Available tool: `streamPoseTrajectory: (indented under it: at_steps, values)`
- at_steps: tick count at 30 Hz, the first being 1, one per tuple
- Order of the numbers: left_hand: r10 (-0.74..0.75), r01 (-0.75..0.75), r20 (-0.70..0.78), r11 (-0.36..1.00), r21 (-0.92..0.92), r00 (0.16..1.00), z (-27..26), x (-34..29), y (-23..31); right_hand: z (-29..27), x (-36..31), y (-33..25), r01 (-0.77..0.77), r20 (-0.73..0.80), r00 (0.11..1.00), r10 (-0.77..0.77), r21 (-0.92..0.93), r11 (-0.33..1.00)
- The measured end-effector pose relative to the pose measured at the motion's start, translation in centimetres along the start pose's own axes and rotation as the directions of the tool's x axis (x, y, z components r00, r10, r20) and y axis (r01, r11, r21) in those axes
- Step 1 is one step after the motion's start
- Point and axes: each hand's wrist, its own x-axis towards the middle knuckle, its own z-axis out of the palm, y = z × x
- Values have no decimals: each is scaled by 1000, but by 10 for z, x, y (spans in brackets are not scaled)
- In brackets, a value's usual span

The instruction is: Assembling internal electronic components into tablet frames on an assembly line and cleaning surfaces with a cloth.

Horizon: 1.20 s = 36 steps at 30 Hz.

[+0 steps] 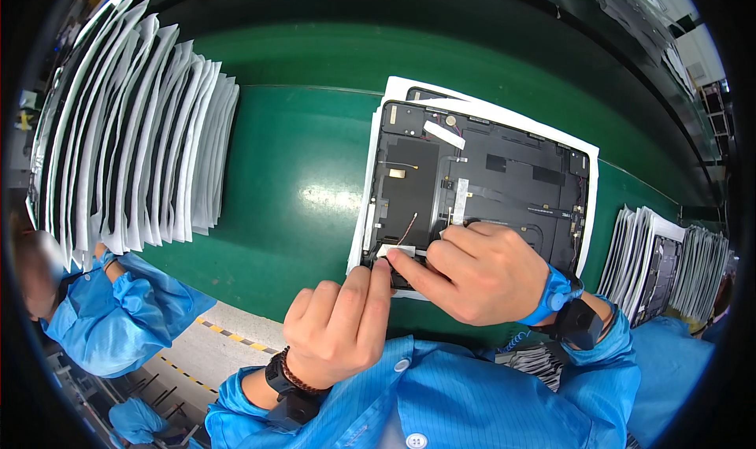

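A black flat device housing (512, 146) with thin cables, connectors and white tape strips lies on a white padded sheet (592, 161). My left hand (339, 323) is at its near left corner, fingers pressed together and the thumb hidden. Over the housing's near edge, my right hand (480, 272) has one finger reaching to a short white strip (405, 250), its fingertip on it, while the other fingers curl in. Both hands' fingertips almost meet there. From beside the strip rises a thin twisted wire (409, 228). Whatever may be pinched under either hand's fingers is hidden.
A green workbench (307, 150) carries the housing. Many white padded sheets (150, 134) stand upright in a row at left, with another row (626, 248) at right. A co-worker in a blue sleeve (134, 307) sits at left; another blue garment (669, 362) shows at right.
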Motion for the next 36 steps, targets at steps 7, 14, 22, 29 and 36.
streamPoseTrajectory:
  at_steps: [7, 14, 22, 29, 36]
  values:
    - [-109, 105, -15, 979, -173, 994, -2, -3, 4, -1, 3, 1, -2, -9, 1000, 2, 17, 1000]
    - [-114, 115, 17, 980, -162, 993, -4, -1, 5, -4, 4, 6, 26, 41, 999, -27, 20, 999]
    - [-116, 119, 36, 986, -120, 993, -6, 0, 7, -7, 6, 14, 111, 72, 991, -113, 29, 993]
    - [-115, 121, 81, 990, -74, 990, -8, 4, 8, -6, 4, 17, 139, 70, 988, -140, 15, 990]
    - [-123, 132, 122, 989, -70, 985, -8, 4, 9, -6, 2, 19, 122, 49, 991, -123, 34, 992]
